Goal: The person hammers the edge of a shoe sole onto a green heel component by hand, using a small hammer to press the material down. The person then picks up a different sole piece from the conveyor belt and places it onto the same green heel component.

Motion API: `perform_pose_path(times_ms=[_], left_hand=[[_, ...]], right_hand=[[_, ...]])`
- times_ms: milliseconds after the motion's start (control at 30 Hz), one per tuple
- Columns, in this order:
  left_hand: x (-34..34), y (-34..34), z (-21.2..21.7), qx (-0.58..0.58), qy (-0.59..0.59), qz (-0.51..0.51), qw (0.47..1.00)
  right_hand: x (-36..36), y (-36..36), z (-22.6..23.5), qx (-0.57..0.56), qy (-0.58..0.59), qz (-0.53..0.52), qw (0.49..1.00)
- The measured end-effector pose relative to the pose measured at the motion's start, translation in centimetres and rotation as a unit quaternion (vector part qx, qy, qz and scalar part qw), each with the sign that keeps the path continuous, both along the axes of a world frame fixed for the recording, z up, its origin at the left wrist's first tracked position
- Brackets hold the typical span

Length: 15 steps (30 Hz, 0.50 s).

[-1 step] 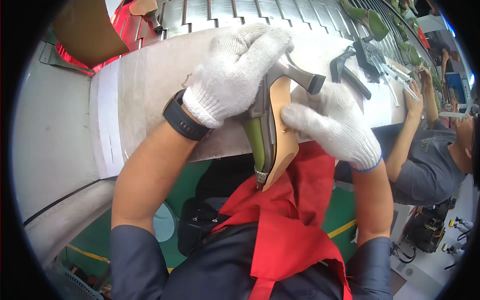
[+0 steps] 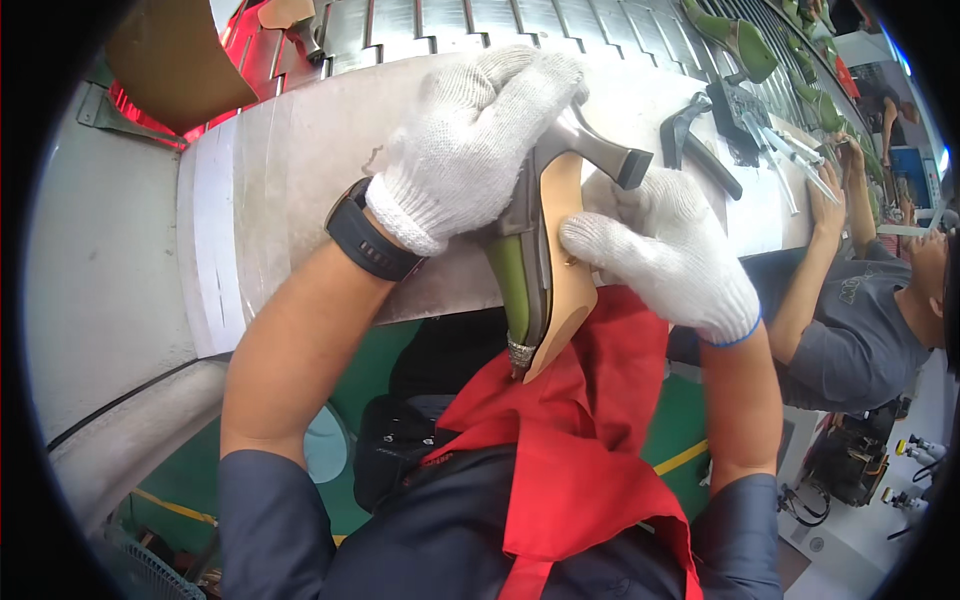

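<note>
A high-heeled shoe (image 2: 565, 225) is held on its side over the table's near edge, heel up and toe toward me. It has a tan sole, a grey and green upper and a glittery band near the toe. My left hand (image 2: 465, 150), in a white knit glove, is closed around the heel end. My right hand (image 2: 670, 240), gloved the same way, has its thumb pressed on the sole, with the fingers curled beside the heel. What those fingertips touch is partly hidden.
On the pale worktable (image 2: 300, 190), a black-handled tool (image 2: 700, 145) and several syringe-like tubes (image 2: 785, 150) lie to the right. Beyond runs a slatted metal conveyor (image 2: 430, 25) carrying green heeled shoes (image 2: 735, 40). A co-worker (image 2: 850, 320) works at the right. A brown panel (image 2: 180, 65) stands far left.
Almost nothing differs. My right thumb has shifted very slightly to the left on the sole; the shoe and my left hand stay in place.
</note>
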<state>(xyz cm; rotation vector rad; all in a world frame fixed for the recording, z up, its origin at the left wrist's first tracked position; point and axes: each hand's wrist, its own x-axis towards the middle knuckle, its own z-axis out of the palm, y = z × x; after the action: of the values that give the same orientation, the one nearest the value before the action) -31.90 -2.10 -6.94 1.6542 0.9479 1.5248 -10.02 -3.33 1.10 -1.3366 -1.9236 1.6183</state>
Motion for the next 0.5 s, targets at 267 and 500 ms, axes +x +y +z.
perform_pose_path(times_ms=[267, 500], left_hand=[[-0.3, 0.0, -0.8, 0.093, 0.109, 0.097, 0.985], [0.3, -1.0, 1.0, -0.079, -0.012, 0.023, 0.997]], right_hand=[[-1.4, 0.7, 0.4, 0.061, -0.088, 0.033, 0.994], [-2.2, 0.5, 0.8, 0.124, -0.087, 0.027, 0.988]])
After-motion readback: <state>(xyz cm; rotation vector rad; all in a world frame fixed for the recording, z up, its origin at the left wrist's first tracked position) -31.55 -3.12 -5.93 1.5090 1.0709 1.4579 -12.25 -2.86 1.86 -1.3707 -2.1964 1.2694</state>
